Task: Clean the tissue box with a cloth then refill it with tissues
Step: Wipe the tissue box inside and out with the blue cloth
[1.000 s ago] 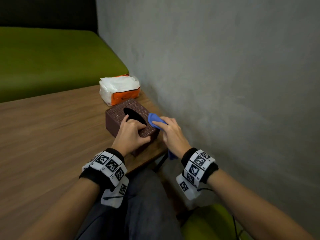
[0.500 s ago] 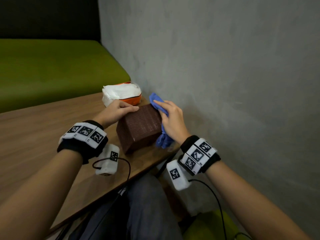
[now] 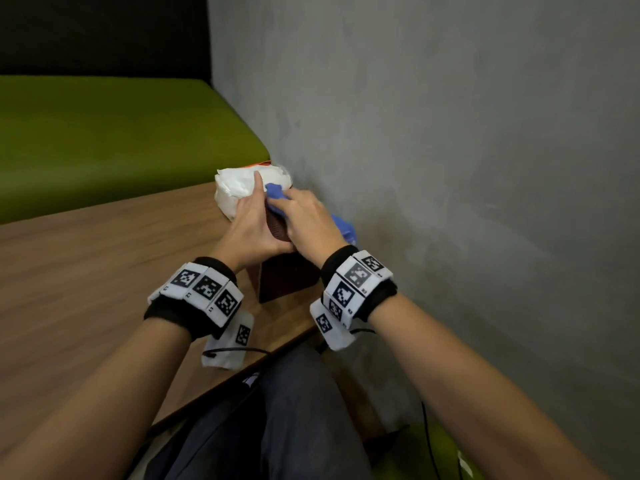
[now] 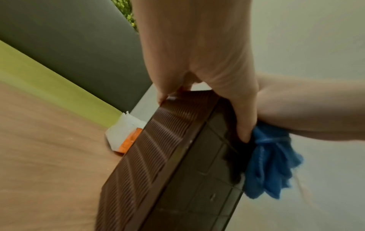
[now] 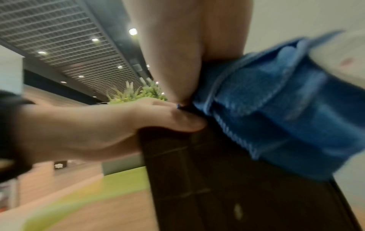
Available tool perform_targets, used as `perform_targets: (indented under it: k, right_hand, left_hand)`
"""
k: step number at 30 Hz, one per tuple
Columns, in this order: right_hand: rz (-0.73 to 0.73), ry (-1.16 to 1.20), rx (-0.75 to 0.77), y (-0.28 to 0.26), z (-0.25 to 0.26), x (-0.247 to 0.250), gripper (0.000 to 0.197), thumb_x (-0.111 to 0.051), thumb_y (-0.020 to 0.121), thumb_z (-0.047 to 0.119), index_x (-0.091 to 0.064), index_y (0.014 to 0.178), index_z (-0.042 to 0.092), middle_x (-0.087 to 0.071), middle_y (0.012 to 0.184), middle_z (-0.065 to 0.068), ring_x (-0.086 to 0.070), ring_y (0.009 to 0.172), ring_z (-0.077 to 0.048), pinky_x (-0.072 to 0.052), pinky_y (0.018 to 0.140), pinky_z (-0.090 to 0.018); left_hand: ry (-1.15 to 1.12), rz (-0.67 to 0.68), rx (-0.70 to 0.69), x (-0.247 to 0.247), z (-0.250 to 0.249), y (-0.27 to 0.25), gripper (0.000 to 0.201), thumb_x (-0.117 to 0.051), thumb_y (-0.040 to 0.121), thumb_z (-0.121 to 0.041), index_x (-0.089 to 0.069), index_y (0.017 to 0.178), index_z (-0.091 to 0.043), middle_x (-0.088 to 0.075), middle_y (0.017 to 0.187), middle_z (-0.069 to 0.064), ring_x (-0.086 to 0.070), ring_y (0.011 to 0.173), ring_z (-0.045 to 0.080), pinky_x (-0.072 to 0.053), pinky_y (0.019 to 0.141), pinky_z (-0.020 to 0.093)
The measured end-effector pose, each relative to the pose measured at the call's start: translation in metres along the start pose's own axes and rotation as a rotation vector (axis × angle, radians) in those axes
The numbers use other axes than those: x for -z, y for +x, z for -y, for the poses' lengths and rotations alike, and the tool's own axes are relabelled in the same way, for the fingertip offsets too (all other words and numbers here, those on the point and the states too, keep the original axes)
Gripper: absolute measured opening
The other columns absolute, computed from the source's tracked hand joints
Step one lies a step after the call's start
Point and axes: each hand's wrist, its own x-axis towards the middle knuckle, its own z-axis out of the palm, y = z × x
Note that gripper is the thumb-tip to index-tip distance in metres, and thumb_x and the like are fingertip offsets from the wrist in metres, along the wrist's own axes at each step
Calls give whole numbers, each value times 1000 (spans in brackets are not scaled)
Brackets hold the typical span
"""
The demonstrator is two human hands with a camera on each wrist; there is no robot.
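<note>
The brown ribbed tissue box (image 3: 289, 280) stands tipped up on the wooden table (image 3: 86, 271), its dark bottom panel (image 4: 207, 171) turned toward me. My left hand (image 3: 256, 216) grips its upper edge, thumb on the bottom panel and fingers over the ribbed side (image 4: 158, 148). My right hand (image 3: 298, 209) holds the blue cloth (image 3: 275, 192) against the top of the box, and the rest of the cloth (image 4: 270, 164) hangs bunched on the wall side. In the right wrist view the cloth (image 5: 276, 112) covers the box (image 5: 237, 187). A white and orange tissue pack (image 3: 235, 190) lies just behind.
A grey wall (image 3: 450, 168) runs close along the right of the box and table corner. A green bench seat (image 3: 104, 140) sits beyond the table's far edge. The table's near edge (image 3: 242, 372) crosses above my lap.
The box went from opening-up to tipped over, bottom toward me. My left hand shifted to its upper edge, and my right hand carried the cloth from the box's right side to its top.
</note>
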Motion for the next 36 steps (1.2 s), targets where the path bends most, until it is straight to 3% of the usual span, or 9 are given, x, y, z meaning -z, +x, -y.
perform_targets:
  k: [3, 8, 11, 15, 18, 21, 26, 32, 36]
  right_hand:
    - [27, 31, 116, -20, -1, 1, 34, -50, 88, 4, -59, 120, 10, -60, 118, -17, -51, 109, -35, -39, 94, -39]
    - [-33, -25, -221, -7, -23, 4, 37, -42, 89, 0, -58, 120, 10, -57, 116, -19, -51, 107, -38, -41, 92, -43]
    - [-15, -47, -156, -4, 0, -1, 37, -42, 90, 4, -55, 123, 12, -55, 119, -16, -47, 108, -34, -38, 93, -41]
    - [13, -23, 13, -28, -3, 2, 45, -47, 87, -1, -52, 128, 14, -55, 126, -14, -46, 108, -33, -40, 95, -40]
    - [11, -65, -169, -19, -28, 8, 46, -44, 85, -4, -54, 126, 14, -55, 123, -16, -47, 108, -36, -37, 93, -40]
    - [-20, -46, -236, -1, -21, 6, 41, -43, 86, -2, -57, 121, 13, -57, 117, -17, -49, 106, -36, -37, 91, -40]
    - [-1, 24, 57, -25, -2, 1, 40, -49, 84, -1, -59, 121, 12, -59, 119, -17, -47, 101, -35, -38, 92, -40]
    - [-37, -19, -257, -4, -32, 5, 43, -43, 84, -4, -59, 120, 13, -58, 115, -18, -49, 103, -38, -37, 91, -41]
    - [30, -18, 55, -26, 7, -2, 37, -48, 83, 0, -60, 116, 12, -58, 119, -14, -47, 99, -33, -39, 88, -40]
  left_hand:
    - [33, -5, -16, 2, 0, 0, 132, -69, 45, -54, -2, 146, 1, -47, 134, 18, -42, 127, 28, -37, 107, 41]
    - [158, -2, -56, -2, -3, 0, 117, -81, 52, -44, -24, 141, 5, -37, 143, 20, -30, 135, 30, -23, 112, 33]
    - [143, -21, -86, 0, -6, -5, 116, -63, 45, -58, -32, 136, 7, -44, 136, 23, -36, 130, 32, -24, 108, 31]
    - [126, -25, -51, -1, -3, -4, 127, -52, 38, -63, -23, 141, 6, -39, 141, 21, -32, 134, 31, -25, 110, 32]
    - [170, -15, -37, -4, -4, -1, 119, -79, 51, -49, -23, 142, 4, -36, 143, 20, -28, 135, 29, -23, 111, 32]
    - [169, -29, -29, -6, -4, -1, 112, -81, 54, -44, -26, 140, 2, -37, 141, 20, -29, 134, 29, -24, 111, 33]
    - [115, -48, -43, -4, -3, -3, 118, -57, 41, -59, -30, 137, 6, -43, 136, 21, -35, 130, 30, -26, 106, 29]
    - [164, -44, -20, -8, -4, 1, 112, -83, 58, -36, -20, 143, 3, -32, 146, 19, -25, 137, 29, -20, 112, 31]
    - [128, -37, -9, -6, -1, 0, 110, -62, 53, -38, -17, 143, 5, -33, 146, 19, -25, 138, 29, -21, 112, 30]
